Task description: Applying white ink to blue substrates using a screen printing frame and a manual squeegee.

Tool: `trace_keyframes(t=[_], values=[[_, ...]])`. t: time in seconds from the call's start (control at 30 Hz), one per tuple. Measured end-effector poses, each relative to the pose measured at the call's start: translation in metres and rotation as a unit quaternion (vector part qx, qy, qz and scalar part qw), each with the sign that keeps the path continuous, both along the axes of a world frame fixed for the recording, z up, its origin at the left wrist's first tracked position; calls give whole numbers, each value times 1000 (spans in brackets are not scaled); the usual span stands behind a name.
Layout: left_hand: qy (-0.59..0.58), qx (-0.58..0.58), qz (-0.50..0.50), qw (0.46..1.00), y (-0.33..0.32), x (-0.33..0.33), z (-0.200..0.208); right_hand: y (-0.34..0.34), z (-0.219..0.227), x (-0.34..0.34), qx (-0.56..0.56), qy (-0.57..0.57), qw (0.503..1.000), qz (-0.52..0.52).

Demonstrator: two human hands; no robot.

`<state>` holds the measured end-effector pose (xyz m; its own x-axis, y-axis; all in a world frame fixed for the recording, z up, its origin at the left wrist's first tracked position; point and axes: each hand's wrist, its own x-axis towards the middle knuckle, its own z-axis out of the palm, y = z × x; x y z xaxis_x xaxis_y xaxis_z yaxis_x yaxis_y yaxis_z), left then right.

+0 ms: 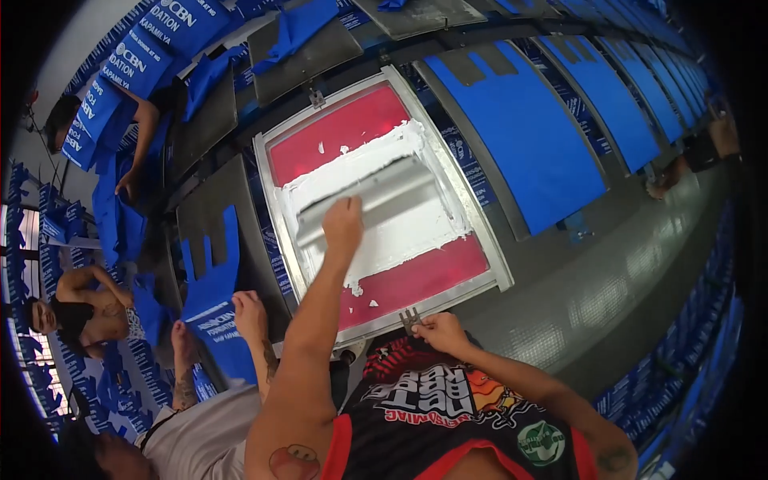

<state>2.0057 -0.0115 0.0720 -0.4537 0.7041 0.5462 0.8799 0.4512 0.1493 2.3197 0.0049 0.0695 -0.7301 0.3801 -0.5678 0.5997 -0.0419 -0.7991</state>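
Note:
My left hand (pixel 342 224) is closed round the top edge of a wide squeegee (pixel 376 192). The squeegee lies tilted across white ink (pixel 384 240) spread over the middle of a silkscreen frame (pixel 462 180). Red bands (pixel 416 284) of the screen show above and below the ink. At the near edge of the frame, my right hand (pixel 442 333) pinches a small metal bracket (pixel 410 320). What lies under the screen is hidden.
Blue fabric pieces (pixel 520 132) lie on dark boards in a row to the right. At left, a co-worker's hands (pixel 250 312) hold a printed blue piece (pixel 220 320) beside a board. More people stand farther left, among hanging blue pieces (pixel 152 60).

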Motion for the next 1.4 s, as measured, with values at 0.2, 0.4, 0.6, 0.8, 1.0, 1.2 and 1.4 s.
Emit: trace_keyframes(t=[0.2,0.4,0.6,0.8,1.0,1.2,1.4], values=[[-255,-258,86,928,-29,1,116,50,62,-31,169,-132,933,288],[-549,-21,120,827,-132,-80,84,158,80,-22,551,-68,828,-85],[-713,230,150,645,-145,-64,26,184,1,-12,160,-38,969,-184],[-683,215,96,691,-125,-48,66,196,52,-5,150,-49,968,-197],[-700,215,77,677,22,-9,87,307,68,64,130,1,959,-252],[-734,253,73,626,183,63,59,466,56,145,195,-7,947,-257],[-726,229,92,642,183,53,69,476,52,122,151,-24,957,-245]])
